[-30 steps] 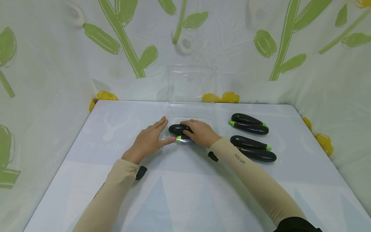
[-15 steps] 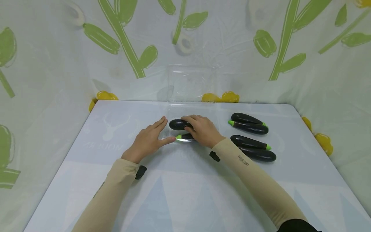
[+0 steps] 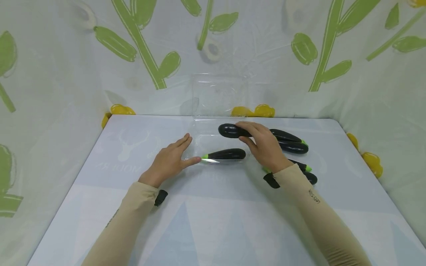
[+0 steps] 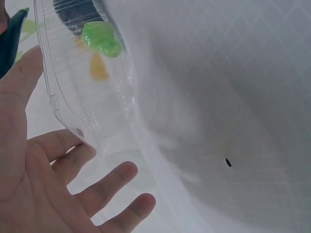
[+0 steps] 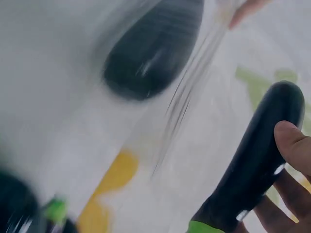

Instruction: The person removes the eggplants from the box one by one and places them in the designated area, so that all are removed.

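Note:
A clear plastic clamshell container [image 3: 216, 138] stands at the table's middle with its lid [image 3: 219, 96] raised at the back. Inside, along the front, lies one black eggplant [image 3: 227, 154], its green stem end to the left. My left hand [image 3: 168, 160] is at the container's left side, fingers spread and thumb at the front corner; the left wrist view shows the fingers [image 4: 109, 189] beside the clear wall. My right hand [image 3: 266, 146] grips another eggplant [image 3: 229, 130] between thumb and fingers, above the container's back right. In the right wrist view its green end [image 5: 204, 227] points down.
To the right, several more eggplants lie on the table: a back pair [image 3: 293, 147] and a front pair [image 3: 311, 178], both partly hidden by my right hand and sleeve. A patterned curtain [image 3: 266, 55] hangs behind the table [image 3: 186, 229].
My right hand has lifted the eggplant out of the container, moving back and then to the right. The other eggplant inside is now uncovered. My left hand has stayed in place.

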### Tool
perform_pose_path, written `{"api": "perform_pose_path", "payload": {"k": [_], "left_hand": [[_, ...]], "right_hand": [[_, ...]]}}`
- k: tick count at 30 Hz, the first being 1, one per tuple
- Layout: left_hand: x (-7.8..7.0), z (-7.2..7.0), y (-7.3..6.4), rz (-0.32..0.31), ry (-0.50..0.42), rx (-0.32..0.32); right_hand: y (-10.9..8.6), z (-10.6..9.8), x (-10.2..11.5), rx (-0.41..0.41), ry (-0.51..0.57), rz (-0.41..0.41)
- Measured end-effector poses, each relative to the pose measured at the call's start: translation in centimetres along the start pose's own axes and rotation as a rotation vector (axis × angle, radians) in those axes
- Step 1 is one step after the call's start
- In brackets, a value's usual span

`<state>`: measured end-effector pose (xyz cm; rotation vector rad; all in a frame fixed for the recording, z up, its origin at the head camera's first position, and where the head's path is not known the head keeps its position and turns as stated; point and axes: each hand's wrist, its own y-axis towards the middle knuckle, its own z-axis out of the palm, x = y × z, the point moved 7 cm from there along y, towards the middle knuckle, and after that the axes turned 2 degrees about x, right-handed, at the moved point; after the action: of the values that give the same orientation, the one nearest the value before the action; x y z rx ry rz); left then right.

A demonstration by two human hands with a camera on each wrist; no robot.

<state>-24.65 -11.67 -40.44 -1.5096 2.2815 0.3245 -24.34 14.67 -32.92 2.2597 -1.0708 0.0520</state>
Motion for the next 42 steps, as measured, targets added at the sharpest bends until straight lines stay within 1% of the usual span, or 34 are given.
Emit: {"api": "perform_pose_path", "payload": {"k": [4,9,12,15,17,22,25,28,32,37,39,42], "left_hand": [[0.0,0.0,0.0,-0.003,0.002,0.004],[0.2,0.1,0.0,-0.008,-0.002,0.012],[0.1,0.2,0.0,-0.006,-0.006,0.012],[0.2,0.2,0.0,-0.010,-0.005,0.010],[0.3,0.2,-0.1,-0.013,-0.001,0.013],[0.3,0.1,-0.1,-0.013,0.012,0.006],[0.3,0.2,0.0,-0.012,0.006,0.004],[0.2,0.3,0.0,-0.009,0.000,0.005],[0.1,0.3,0.0,-0.011,-0.001,0.011],[0.0,0.2,0.1,-0.011,0.004,0.012],[0.0,0.2,0.1,-0.010,0.009,0.011],[-0.1,0.2,0.1,-0.009,0.010,0.007]], "right_hand": [[-2.6,-2.9,-2.8,-0.038,-0.036,0.074],[-6.1,-6.3,-6.4,-0.052,-0.068,0.193],[-8.1,-8.1,-8.0,-0.074,-0.081,0.235],[-9.8,-9.6,-9.4,-0.083,-0.111,0.272],[-10.8,-10.2,-10.4,-0.071,-0.126,0.318],[-13.5,-11.0,-13.0,-0.003,-0.130,0.458],[-15.4,-11.4,-14.4,0.030,-0.140,0.516],[-17.2,-11.9,-15.7,0.053,-0.153,0.557],[-18.8,-12.2,-17.0,0.068,-0.172,0.565],[-19.6,-12.2,-18.2,0.084,-0.183,0.546],[-19.8,-12.0,-18.7,0.100,-0.191,0.559],[-20.1,-11.6,-19.5,0.144,-0.191,0.615]]}}
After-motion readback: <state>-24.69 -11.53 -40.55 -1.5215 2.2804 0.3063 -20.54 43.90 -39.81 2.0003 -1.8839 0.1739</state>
